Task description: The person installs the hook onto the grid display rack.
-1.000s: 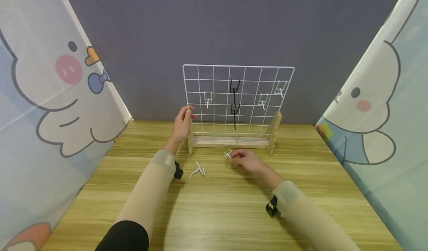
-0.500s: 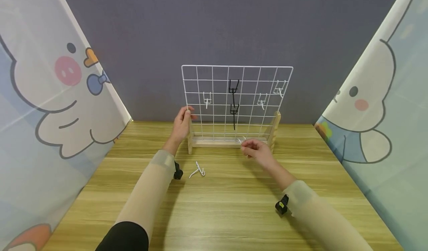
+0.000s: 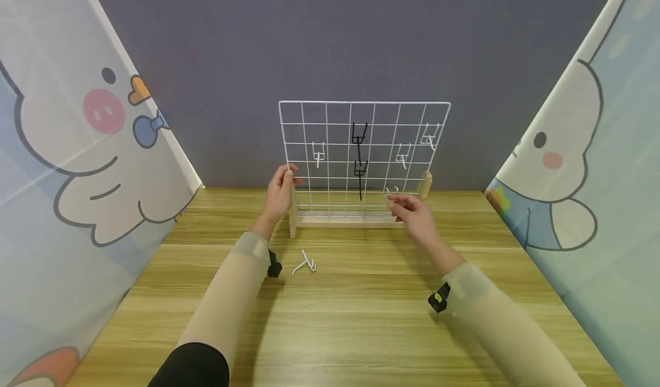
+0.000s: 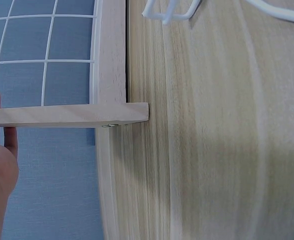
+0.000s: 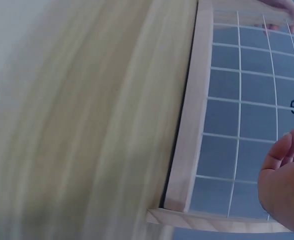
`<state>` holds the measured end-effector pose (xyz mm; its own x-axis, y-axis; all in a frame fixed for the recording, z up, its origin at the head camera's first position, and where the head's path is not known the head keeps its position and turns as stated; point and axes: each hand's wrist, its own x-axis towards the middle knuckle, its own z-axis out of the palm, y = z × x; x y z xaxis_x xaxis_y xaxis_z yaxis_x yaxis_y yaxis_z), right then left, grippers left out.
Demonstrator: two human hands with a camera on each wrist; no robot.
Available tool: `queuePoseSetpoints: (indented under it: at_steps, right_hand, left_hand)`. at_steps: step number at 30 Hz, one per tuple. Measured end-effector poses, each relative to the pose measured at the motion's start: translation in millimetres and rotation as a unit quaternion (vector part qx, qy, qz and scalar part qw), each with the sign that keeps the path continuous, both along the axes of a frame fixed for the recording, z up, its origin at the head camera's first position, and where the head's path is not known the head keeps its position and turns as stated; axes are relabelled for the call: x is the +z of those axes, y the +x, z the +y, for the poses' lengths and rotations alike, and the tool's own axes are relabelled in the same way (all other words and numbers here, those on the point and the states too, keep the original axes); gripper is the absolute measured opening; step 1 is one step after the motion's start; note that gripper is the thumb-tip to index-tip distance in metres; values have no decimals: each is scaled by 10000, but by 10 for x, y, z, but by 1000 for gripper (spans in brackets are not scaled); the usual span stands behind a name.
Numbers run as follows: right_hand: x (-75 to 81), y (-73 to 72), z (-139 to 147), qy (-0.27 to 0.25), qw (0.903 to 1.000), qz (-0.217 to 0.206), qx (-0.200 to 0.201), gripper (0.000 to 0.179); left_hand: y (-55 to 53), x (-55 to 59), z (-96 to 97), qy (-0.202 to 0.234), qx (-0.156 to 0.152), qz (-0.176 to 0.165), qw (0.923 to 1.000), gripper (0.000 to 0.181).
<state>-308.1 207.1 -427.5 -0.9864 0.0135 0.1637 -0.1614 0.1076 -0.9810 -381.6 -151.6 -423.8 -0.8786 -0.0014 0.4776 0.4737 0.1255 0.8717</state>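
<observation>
A white wire grid rack stands upright in a wooden base. My left hand grips its left side at the top of the wooden post, thumb in front and fingers reaching behind. Between thumb and fingertips my right hand pinches a small white hook, prongs up, close in front of the grid's lower right part. The fingers hide most of that hook. Another white hook lies on the table, nearer me and left of the rack's middle.
Two black hooks hang on the grid's middle, an upper one and a lower one. White hooks hang at the left, right and upper right. A grey panel rises behind the wooden table.
My right hand has lifted the white hook from near the tabletop, moving up and right to the grid's lower right. The left hand keeps its hold on the rack.
</observation>
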Motion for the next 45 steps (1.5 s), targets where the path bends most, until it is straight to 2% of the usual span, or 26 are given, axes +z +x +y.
queuePoseSetpoints:
  at_steps: [9, 18, 30, 38, 45]
  right_hand:
    - [113, -136, 7, -267, 9991, 47, -339, 36]
    - [116, -223, 19, -70, 9991, -18, -406, 38]
    - [102, -246, 31, -53, 9989, -245, -384, 40]
    - [88, -246, 39, -251, 9992, -150, -258, 41]
    - [73, -240, 49, -216, 9996, -114, -167, 42]
  left_hand:
    - [-6, -17, -7, -3, 40, -35, 10000, 37]
    - [-22, -29, -3, 38, 30, -34, 10000, 34]
    - [-20, -22, 3, 64, 18, -68, 10000, 37]
    - [-36, -23, 1, 52, 56, -52, 10000, 36]
    - [-47, -27, -15, -1, 42, -49, 10000, 37]
